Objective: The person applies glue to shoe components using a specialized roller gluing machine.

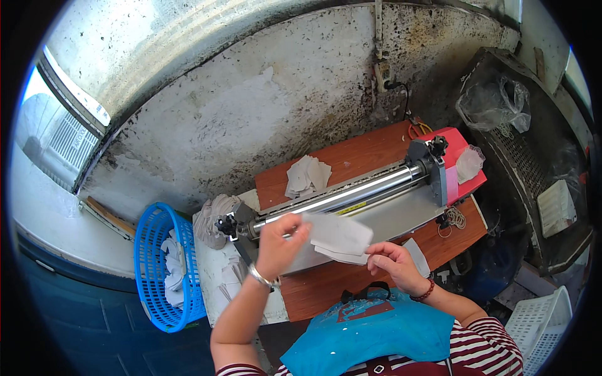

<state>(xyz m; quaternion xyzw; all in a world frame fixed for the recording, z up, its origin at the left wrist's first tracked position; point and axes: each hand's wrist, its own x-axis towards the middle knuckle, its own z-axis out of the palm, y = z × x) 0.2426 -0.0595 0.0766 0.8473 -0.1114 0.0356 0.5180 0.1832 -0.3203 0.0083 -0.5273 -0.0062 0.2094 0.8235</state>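
Note:
A few thin white sheets [340, 232], of paper or cloth, are spread between my hands in front of a bench-top roller machine [351, 190] with a long shiny roller. My left hand [283, 243] is closed at the upper left corner of the top sheet. At the lower right corner, my right hand [396, 264] pinches the sheets between thumb and fingers. More white sheets lie piled on the board [360, 147] behind the roller, and another sheet [416, 257] lies just beyond my right hand.
A blue plastic basket [143, 269] holding white pieces stands at the left. Bundled cloth [214, 220] and stacked sheets [232, 277] lie by the machine's left end. To the right are its red housing [463, 178], a coiled cord [453, 218] and a white crate [539, 326].

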